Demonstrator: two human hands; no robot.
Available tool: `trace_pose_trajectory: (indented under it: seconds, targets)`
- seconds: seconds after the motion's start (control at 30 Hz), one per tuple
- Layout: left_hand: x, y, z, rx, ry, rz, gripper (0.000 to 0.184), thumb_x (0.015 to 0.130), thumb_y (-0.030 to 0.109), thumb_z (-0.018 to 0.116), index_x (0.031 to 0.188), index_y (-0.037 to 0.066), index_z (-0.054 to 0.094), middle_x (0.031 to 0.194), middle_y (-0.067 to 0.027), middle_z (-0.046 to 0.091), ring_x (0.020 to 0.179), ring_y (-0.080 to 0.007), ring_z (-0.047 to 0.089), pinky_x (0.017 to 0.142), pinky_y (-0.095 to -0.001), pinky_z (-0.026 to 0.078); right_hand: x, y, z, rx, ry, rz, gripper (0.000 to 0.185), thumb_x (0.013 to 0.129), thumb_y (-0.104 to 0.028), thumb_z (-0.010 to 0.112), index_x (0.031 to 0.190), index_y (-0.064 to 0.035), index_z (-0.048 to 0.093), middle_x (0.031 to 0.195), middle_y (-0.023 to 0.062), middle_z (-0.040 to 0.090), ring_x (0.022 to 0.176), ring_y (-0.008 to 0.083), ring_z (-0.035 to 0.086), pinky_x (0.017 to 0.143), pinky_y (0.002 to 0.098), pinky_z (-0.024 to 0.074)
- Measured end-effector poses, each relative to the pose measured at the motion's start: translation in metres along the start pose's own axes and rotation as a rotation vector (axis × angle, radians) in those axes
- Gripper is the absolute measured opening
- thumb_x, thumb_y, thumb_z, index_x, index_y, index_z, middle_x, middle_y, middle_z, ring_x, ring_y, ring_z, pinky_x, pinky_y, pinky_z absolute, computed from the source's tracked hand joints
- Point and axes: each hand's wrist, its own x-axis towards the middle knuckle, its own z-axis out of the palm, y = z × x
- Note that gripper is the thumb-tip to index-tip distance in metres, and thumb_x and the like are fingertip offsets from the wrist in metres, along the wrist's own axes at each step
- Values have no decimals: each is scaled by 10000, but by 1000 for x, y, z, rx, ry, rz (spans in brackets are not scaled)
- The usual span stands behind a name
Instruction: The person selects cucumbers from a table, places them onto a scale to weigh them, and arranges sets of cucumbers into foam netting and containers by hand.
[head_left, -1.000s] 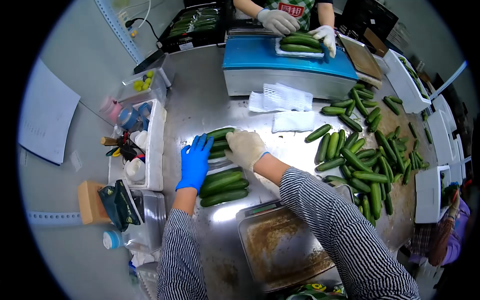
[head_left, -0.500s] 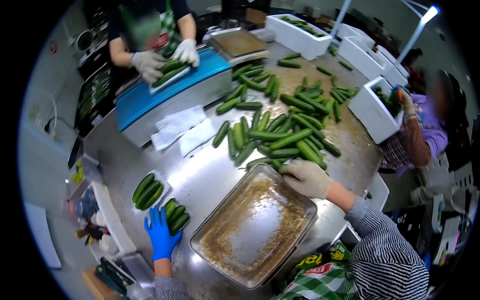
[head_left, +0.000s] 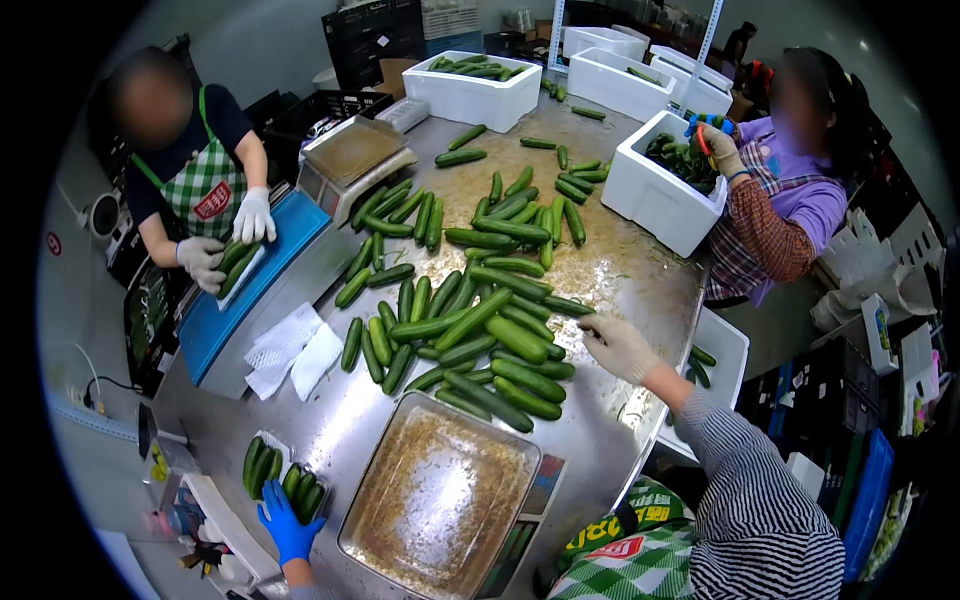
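Observation:
My left hand [head_left: 289,528], in a blue glove, rests with fingers spread against a small pack of cucumbers [head_left: 304,488] at the lower left. A second pack of cucumbers [head_left: 261,465] lies just beyond it. My right hand [head_left: 618,350], in a cream glove, reaches over the table at the right edge of a large cucumber pile [head_left: 470,330]. Its fingers are apart, close to the end of one cucumber [head_left: 568,306]; whether they touch it is unclear. Between my hands lies a stained metal tray [head_left: 440,490] on a scale.
Across the table, a person in a checked apron handles a cucumber pack [head_left: 240,272] on a blue-topped machine [head_left: 255,290]. At right, another person holds red-handled scissors over a white foam box [head_left: 660,205]. White cloths [head_left: 292,350], a second scale [head_left: 352,152] and more foam boxes [head_left: 470,95] stand around.
The view has turned to the right, so the table appears shifted left. My right hand has moved away from the tray's corner to the pile's right side. My left hand stays by the pack.

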Motion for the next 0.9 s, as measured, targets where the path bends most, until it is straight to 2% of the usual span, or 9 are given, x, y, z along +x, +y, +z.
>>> trace_pose_trajectory:
  seconds: [0.37,0.4,0.43,0.5,0.57,0.63,0.7,0.77,0.9]
  targets:
    - [-38,173,-99,-240,525,-149,534,903,68,622,1408,-20,474,1415,-189,511,1283,-299,497,1087,-390,358,214,102,71,131,87,524,557,861,-370,631,1192,68,532,1070,316,654,1029,438,638,898,464,509]
    - [-23,258,-157,-360,592,-13,329,925,208,659,1131,-45,615,930,-83,652,734,-159,573,656,-293,468,213,107,73,297,143,542,543,863,-356,632,1173,81,539,1065,311,661,1027,428,646,898,463,502]
    - [-16,292,-157,-597,483,-145,307,931,126,615,1191,-39,613,1082,-115,643,926,-194,584,822,-316,459,207,116,74,456,202,560,529,865,-342,633,1153,94,546,1061,306,667,1024,417,655,897,462,496]
    - [6,375,-162,-1010,313,-273,258,944,26,538,1167,-37,652,1147,-107,669,1038,-183,612,954,-311,467,186,124,61,1283,136,679,362,886,-208,622,1115,70,584,784,110,638,596,149,594,502,324,460]
    - [43,455,-156,-1278,123,-176,318,932,21,576,1240,-48,615,1189,-159,655,1099,-217,610,985,-346,468,158,102,30,1183,94,669,395,904,-227,624,1154,73,566,771,79,612,565,115,542,474,273,433]
    - [86,531,-124,-1672,-9,-153,545,963,92,592,1457,-22,391,1343,-191,559,1195,-234,562,1011,-343,459,125,82,9,944,-141,455,472,910,-283,637,1201,78,548,1069,206,659,983,269,653,902,347,524]
    - [135,576,-81,-1916,-346,-439,453,985,243,587,1364,26,469,1257,-150,597,1093,-243,609,903,-375,492,119,74,-11,824,-436,104,660,907,-406,583,1346,73,465,1197,260,604,1151,338,581,1044,435,440]
    - [174,591,-35,-2281,-308,-431,71,939,165,627,972,103,611,788,-46,609,768,-204,609,753,-352,504,163,101,-7,219,-33,98,667,912,-380,583,1369,86,446,1191,275,604,1145,371,582,1010,460,461]
    - [200,592,-48,-2150,-426,-479,148,941,173,619,1025,51,624,861,-76,642,834,-232,633,832,-395,530,251,184,10,-219,-71,324,589,950,-277,513,1393,95,401,1208,318,585,1105,418,598,918,483,494]
